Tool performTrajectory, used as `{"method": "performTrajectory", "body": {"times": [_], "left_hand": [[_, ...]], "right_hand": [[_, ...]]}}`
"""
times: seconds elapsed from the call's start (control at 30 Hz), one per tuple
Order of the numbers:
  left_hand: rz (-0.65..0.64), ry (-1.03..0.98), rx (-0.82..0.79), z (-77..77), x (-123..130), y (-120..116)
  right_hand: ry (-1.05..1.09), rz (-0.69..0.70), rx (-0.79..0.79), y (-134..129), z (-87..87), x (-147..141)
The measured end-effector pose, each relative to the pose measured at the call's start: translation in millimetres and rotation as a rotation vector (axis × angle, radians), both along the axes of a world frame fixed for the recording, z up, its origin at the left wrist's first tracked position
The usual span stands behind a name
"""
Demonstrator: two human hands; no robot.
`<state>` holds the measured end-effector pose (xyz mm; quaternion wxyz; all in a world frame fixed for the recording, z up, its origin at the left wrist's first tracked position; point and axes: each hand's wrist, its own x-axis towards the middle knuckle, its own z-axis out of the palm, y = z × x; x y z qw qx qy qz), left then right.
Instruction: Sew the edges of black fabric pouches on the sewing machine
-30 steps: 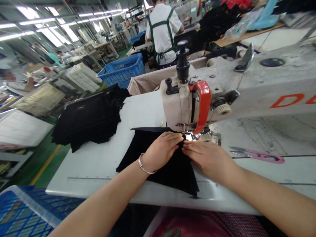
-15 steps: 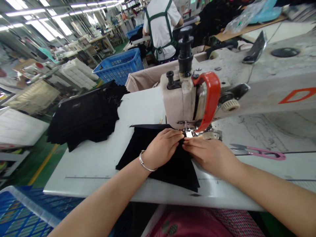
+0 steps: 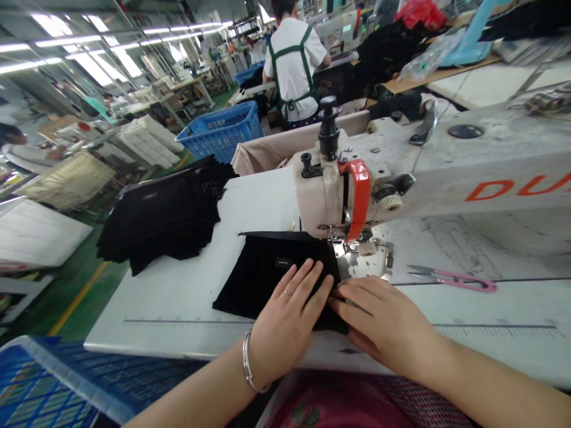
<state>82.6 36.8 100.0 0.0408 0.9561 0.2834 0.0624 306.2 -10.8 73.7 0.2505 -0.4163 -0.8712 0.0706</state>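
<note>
A black fabric piece [image 3: 250,279] with a small dark label [image 3: 284,263] lies on the white sewing table [image 3: 165,339], its right edge by the presser foot [image 3: 341,248] of the sewing machine [image 3: 316,196]. My left hand [image 3: 297,315] rests on the cloth, fingers stretched out and lying flat. Along the cloth's right edge, my right hand [image 3: 383,318] pinches the fabric between thumb and fingers, just in front of the presser foot. The thumb is partly hidden.
Pink-handled thread snips [image 3: 464,280] lie right of my right hand. A stack of black fabric pieces [image 3: 165,214] sits on the table's left. Blue baskets stand at lower left [image 3: 57,380] and behind the table [image 3: 223,128]. A person in white [image 3: 292,65] works beyond.
Both hands have moved back from the presser foot toward the table's front edge. My left hand has flattened out, uncovering the label. The view has shifted slightly.
</note>
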Motion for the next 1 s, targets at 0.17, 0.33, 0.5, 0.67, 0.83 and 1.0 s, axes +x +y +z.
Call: {"method": "performTrajectory", "body": {"times": [0.17,0.33,0.5,0.67,0.83,1.0], "left_hand": [[0.036,0.098,0.158,25.7,-42,7],[-0.025,0.214,-0.021,41.3,-32,-14],[-0.125,0.045,-0.044,7.7,3,-19],[-0.142,-0.034,-0.029,-3.5,6,-18],[-0.074,-0.054,0.003,-5.7,10,-24],[-0.056,-0.297,-0.114,-10.8,5,-21]], "right_hand": [[0.068,-0.012,-0.092,-14,-1.1,-6],[-0.042,0.09,-0.137,-14,9.3,23],[-0.23,-0.114,-0.01,27,9.3,67],[-0.204,-0.354,0.095,61,-0.4,54],[-0.117,-0.22,0.019,35,0.1,37],[0.104,-0.045,-0.178,-20,0.1,25]]}}
